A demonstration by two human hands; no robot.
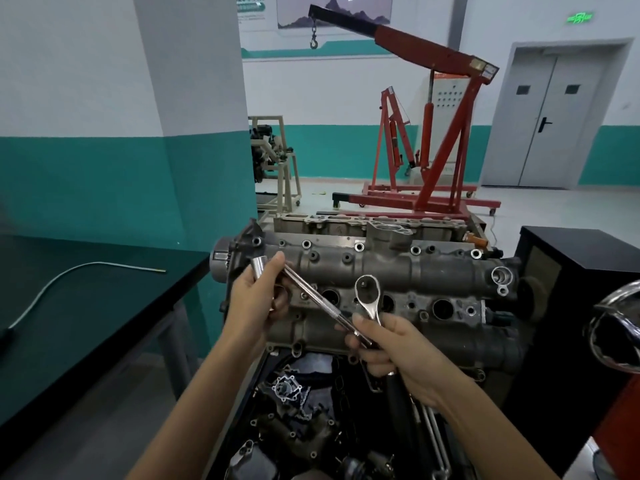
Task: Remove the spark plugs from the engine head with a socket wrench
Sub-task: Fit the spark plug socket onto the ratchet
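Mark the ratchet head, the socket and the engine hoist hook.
ratchet head (367,287): head view, on the round drive end above the right hand.
socket (260,266): head view, on its chrome barrel at the left hand's fingertips.
engine hoist hook (313,43): head view, on the hook's curve.

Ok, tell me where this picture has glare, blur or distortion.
Head view: wide-angle bending curves the pillar and door; glare glints on the ratchet head and socket; chrome object at right edge blurred; both hands reasonably sharp.
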